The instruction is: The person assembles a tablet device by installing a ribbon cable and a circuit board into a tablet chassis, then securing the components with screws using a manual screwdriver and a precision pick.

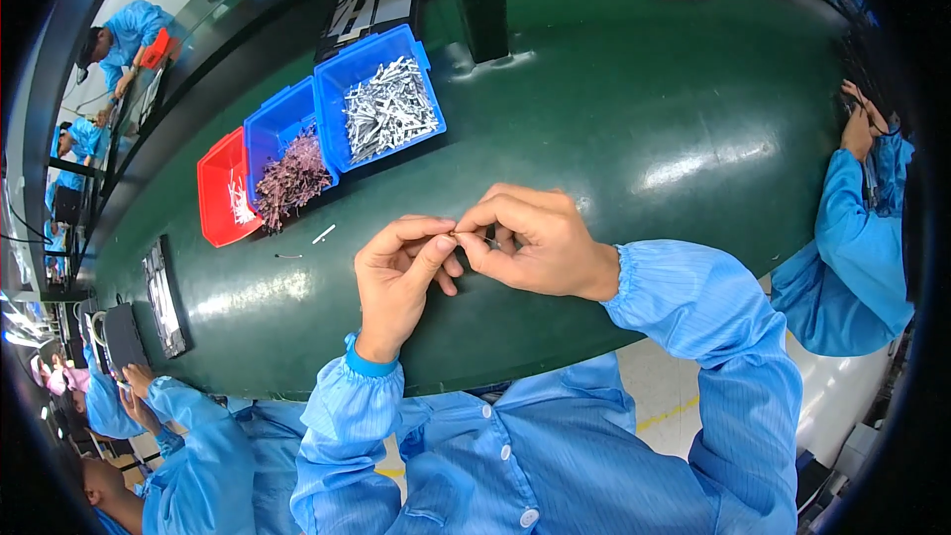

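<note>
Both of my hands meet above the green table, fingertips almost touching. My left hand pinches with thumb and forefinger, its other fingers curled. My right hand is closed in a similar pinch. Between the fingertips is a tiny, thin brownish piece, mostly hidden; its kind is too small to tell. Left of my left hand lie a short white stick and a small thin wire-like piece.
Beyond my left hand stand a blue bin of silvery pieces, another blue bin with purplish-brown wire-like pieces, and a red bin with white pieces. A dark post rises behind. Co-workers in blue sit on both sides.
</note>
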`<state>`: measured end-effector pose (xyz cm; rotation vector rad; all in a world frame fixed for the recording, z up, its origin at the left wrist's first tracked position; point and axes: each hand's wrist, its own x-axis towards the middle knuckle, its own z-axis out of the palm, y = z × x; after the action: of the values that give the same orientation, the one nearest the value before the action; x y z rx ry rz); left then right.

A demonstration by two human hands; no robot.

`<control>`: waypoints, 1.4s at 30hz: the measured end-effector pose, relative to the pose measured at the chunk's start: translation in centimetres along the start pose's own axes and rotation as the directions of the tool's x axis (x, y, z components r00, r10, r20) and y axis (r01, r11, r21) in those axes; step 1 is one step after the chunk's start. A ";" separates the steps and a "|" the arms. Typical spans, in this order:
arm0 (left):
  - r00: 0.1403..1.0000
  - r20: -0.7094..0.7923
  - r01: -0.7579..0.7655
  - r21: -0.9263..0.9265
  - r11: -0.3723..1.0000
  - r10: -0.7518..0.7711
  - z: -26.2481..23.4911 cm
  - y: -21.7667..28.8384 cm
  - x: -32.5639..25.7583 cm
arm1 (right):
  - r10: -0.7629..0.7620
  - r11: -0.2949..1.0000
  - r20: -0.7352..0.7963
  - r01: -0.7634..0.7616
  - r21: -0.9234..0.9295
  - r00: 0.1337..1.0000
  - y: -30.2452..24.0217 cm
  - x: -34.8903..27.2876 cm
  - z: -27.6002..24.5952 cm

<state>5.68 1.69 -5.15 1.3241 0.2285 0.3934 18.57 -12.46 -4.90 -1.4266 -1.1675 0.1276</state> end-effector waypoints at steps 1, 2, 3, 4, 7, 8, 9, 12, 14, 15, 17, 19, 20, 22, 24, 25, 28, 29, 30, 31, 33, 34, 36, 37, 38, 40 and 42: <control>1.000 0.000 -0.001 0.001 1.000 0.001 0.0 0.0 0.0 | -0.008 1.000 0.011 0.008 -0.005 1.000 0.0 0.0 0.0; 1.000 -0.003 -0.016 0.016 1.000 0.016 -0.1 0.1 0.0 | -0.009 1.000 0.011 0.009 -0.005 1.000 0.0 0.0 0.0; 0.999 -0.006 -0.032 0.033 0.999 0.033 -0.1 0.1 0.0 | -0.015 1.000 0.005 0.015 0.001 1.000 0.0 0.1 0.0; 0.999 -0.005 -0.033 0.033 0.999 0.033 0.0 0.2 0.0 | -0.021 1.000 -0.002 0.021 0.006 1.000 0.0 0.1 0.0; 0.995 -0.021 -0.090 0.157 0.984 0.095 0.4 0.5 0.1 | -0.023 1.000 0.012 0.023 -0.005 1.000 0.0 0.3 -0.4; 0.987 -0.049 -0.132 0.285 0.949 0.152 0.7 0.6 0.1 | -0.023 1.000 0.012 0.023 -0.008 1.000 0.0 0.3 -0.6; 0.976 -0.067 -0.165 0.406 0.899 0.209 1.0 0.5 0.2 | -0.021 1.000 0.016 0.021 -0.015 1.000 0.0 0.3 -0.9; 0.905 0.040 -0.342 0.664 0.665 0.424 0.8 0.4 0.5 | -0.006 1.000 0.041 0.007 -0.031 0.999 0.0 0.6 -1.4; 0.875 0.074 -0.374 0.733 0.568 0.479 1.1 0.8 0.6 | 0.016 0.997 0.059 -0.012 -0.070 0.998 -0.1 0.7 -1.9; 0.879 0.062 -0.356 0.745 0.564 0.474 1.0 0.9 0.4 | 0.049 0.999 0.066 -0.048 -0.007 0.997 -0.1 0.9 -1.8; 0.893 0.015 -0.310 0.745 0.590 0.451 0.7 0.7 0.3 | 0.118 0.991 0.096 -0.124 0.057 0.988 -0.2 1.4 -2.4; 0.913 -0.056 -0.255 0.694 0.673 0.403 0.4 0.6 0.2 | 0.221 0.966 0.189 -0.242 0.096 0.957 -0.2 1.9 -3.5; 0.909 -0.065 -0.262 0.679 0.686 0.411 0.4 0.5 0.4 | 0.308 0.921 0.282 -0.360 0.152 0.909 0.2 2.3 -4.1; 0.968 -0.123 -0.108 0.575 0.811 0.217 0.0 0.6 0.4 | 0.340 0.901 0.334 -0.406 0.152 0.879 1.8 3.0 -6.1; 0.973 -0.166 -0.057 0.495 0.867 0.159 -0.6 0.5 0.2 | 0.498 0.853 0.076 -0.504 0.135 0.864 3.2 4.7 -8.5; 0.979 -0.173 -0.023 0.415 0.910 0.104 -0.7 0.3 0.2 | 0.526 0.849 -0.150 -0.506 0.149 0.837 5.0 5.3 -10.0; 0.977 -0.207 0.012 0.301 0.954 0.053 -0.8 -0.6 0.4 | 0.436 0.895 -0.519 -0.298 0.330 0.735 11.4 6.5 -16.6; 0.983 -0.158 -0.031 0.377 0.926 0.098 -1.0 -1.1 0.5 | 0.429 0.897 -0.548 -0.268 0.352 0.718 13.4 6.8 -19.1; 0.984 -0.114 -0.072 0.453 0.889 0.138 -1.1 -1.3 0.5 | 0.483 0.857 -0.562 -0.231 0.460 0.671 13.5 7.8 -19.9; 0.974 -0.135 -0.093 0.487 0.868 0.180 -0.7 -1.0 0.7 | 0.553 0.801 -0.518 -0.245 0.547 0.652 14.1 8.5 -21.7; 0.966 -0.166 -0.089 0.499 0.862 0.196 -0.2 -0.6 0.7 | 0.649 0.698 -0.419 -0.278 0.660 0.635 15.4 10.0 -24.4; 0.962 -0.184 -0.080 0.513 0.855 0.201 -0.2 -0.4 0.6 | 0.671 0.689 -0.439 -0.283 0.668 0.598 15.3 11.1 -23.9; 0.951 -0.206 -0.095 0.512 0.854 0.229 -0.2 -0.5 0.6 | 0.720 0.666 -0.513 -0.259 0.700 0.467 14.9 13.2 -22.7; 0.951 -0.190 -0.113 0.522 0.845 0.245 -0.2 -0.5 0.6 | 0.732 0.647 -0.492 -0.255 0.719 0.471 15.1 13.7 -22.3; 0.950 -0.173 -0.132 0.532 0.837 0.260 -0.2 -0.5 0.6 | 0.732 0.645 -0.484 -0.257 0.720 0.480 16.4 14.2 -22.7; 0.951 -0.158 -0.141 0.543 0.828 0.266 -0.1 -0.6 0.7 | 0.741 0.548 -0.391 -0.157 0.821 0.546 18.9 14.2 -24.1; 0.952 -0.152 -0.149 0.531 0.834 0.266 -0.3 -0.6 0.6 | 0.705 0.548 -0.375 -0.127 0.827 0.601 19.3 13.8 -23.6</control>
<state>6.22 2.04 -5.79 1.8470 0.3958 0.7025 51.90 -14.65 -6.53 -0.8380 -0.0064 0.3680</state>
